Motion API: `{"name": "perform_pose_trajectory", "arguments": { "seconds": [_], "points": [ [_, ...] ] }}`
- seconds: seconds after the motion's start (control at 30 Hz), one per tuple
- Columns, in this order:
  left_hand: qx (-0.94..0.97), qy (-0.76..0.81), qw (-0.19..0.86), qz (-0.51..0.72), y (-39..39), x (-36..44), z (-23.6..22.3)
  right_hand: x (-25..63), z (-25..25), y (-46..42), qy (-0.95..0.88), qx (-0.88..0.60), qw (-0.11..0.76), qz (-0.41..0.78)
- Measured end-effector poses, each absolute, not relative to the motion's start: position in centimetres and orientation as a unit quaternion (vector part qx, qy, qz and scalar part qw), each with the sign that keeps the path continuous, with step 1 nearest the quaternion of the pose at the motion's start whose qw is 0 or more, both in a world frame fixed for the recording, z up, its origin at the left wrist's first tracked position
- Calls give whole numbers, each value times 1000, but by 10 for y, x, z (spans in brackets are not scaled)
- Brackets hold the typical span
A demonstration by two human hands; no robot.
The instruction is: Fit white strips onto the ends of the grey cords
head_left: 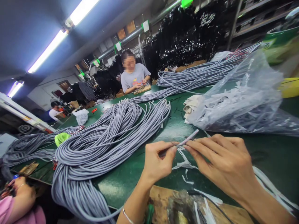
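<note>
Bag (247, 93): clear plastic, behind my hands, full of white strips and dark bits.
Cable end (188, 139): above the green table (268, 152), long axis slanting up-right toward the bag.
Left hand (157, 160): fingers pinched on the cable end.
Right hand (224, 161): fingertips pinched on it too.

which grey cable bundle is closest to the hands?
The big coiled bundle left of the left hand; the other grey bundles lie farther back or at the far left edge.
</note>
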State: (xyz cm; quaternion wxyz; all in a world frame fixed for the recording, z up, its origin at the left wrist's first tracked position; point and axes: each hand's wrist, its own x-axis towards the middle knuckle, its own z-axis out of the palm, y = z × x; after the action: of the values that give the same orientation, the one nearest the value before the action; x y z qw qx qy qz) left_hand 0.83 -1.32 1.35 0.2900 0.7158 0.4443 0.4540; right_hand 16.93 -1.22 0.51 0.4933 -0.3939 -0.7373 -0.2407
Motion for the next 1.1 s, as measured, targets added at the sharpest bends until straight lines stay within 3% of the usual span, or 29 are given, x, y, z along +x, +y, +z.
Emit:
{"name": "perform_pose_trajectory", "arguments": {
  "seconds": [0.43, 0.53, 0.63, 0.83, 0.93, 1.1],
  "points": [
    [721, 445, 302, 437, -13, 7, 14, 172, 3, -10, -748, -375, 494, -236],
    [703, 438, 347, 441, -12, 8, 14, 170, 3, -7, -745, -361, 538, -161],
    [675, 433, 395, 448, -12, 7, 15, 168, 2, -6, -738, -370, 565, 2],
    [657, 424, 417, 462, -12, 8, 18, 163, 3, -6, -690, -390, 544, 276],
    [653, 426, 421, 464, -13, 9, 20, 161, 3, -6, -680, -395, 542, 295],
    [652, 425, 422, 465, -15, 11, 21, 159, 4, -7, -690, -387, 573, 216]
  ]
}}
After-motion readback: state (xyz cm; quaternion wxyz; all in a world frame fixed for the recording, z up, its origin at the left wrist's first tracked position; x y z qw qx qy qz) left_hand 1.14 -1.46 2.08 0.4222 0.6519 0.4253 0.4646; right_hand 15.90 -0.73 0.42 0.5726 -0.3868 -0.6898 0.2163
